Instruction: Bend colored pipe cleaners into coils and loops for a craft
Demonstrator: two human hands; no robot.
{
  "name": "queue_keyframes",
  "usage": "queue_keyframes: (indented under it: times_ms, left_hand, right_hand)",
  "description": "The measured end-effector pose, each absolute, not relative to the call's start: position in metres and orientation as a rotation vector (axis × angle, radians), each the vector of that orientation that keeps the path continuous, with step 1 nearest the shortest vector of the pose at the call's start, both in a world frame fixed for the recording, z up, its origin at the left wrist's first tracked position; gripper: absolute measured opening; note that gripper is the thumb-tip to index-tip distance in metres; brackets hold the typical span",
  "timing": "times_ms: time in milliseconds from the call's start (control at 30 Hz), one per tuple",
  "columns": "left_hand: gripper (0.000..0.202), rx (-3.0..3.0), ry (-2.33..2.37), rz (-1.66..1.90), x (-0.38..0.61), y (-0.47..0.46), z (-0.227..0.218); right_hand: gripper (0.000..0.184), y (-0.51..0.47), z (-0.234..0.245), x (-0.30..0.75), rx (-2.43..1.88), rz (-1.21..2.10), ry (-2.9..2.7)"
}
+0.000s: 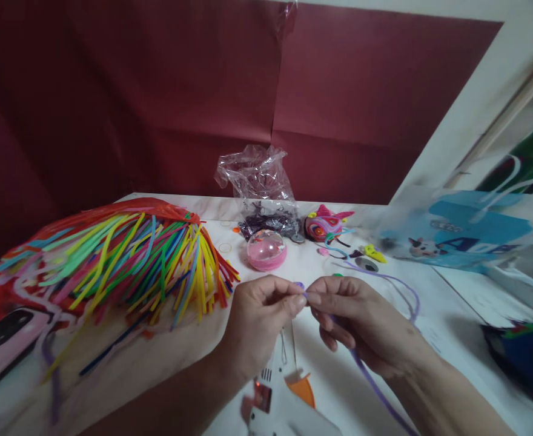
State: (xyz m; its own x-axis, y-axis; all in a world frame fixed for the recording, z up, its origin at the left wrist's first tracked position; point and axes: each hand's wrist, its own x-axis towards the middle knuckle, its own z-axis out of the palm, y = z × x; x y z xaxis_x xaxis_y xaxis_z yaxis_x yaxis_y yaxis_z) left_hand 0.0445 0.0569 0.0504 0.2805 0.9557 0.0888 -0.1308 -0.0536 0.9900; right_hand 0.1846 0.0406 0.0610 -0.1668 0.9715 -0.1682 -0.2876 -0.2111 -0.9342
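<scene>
Both hands, left hand (260,318) and right hand (361,321), pinch a thin, limp purple strip (375,387) near a glossy pink ball (267,249).

Very little can be read here. At three o'clock in the view, the blue-and-white bag (466,233) lying on the desk (448,303) carries a row of large dark-blue letters just right of a cartoon cow (418,245). The first letter looks like an "A"; blur smears the rest past reading. Elsewhere no word, number or brand is legible.
</scene>
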Motion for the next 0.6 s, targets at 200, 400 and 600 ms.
queue_keyframes:
  times_ms: [200,400,600]
  left_hand:
    - [0.01,1.291,0.899,0.962,0.04,0.061,0.062]
    - [0.004,1.474,0.925,0.908,0.039,0.061,0.062]
    - [0.006,1.539,0.908,1.119,0.04,0.056,0.057]
  right_hand:
    - [0.021,0.041,0.06,0.189,-1.102,1.574,-0.984]
    - [0.018,0.04,0.062,0.19,-1.157,1.575,-1.029]
    - [0.019,0.039,0.061,0.188,-1.037,1.72,-1.011]
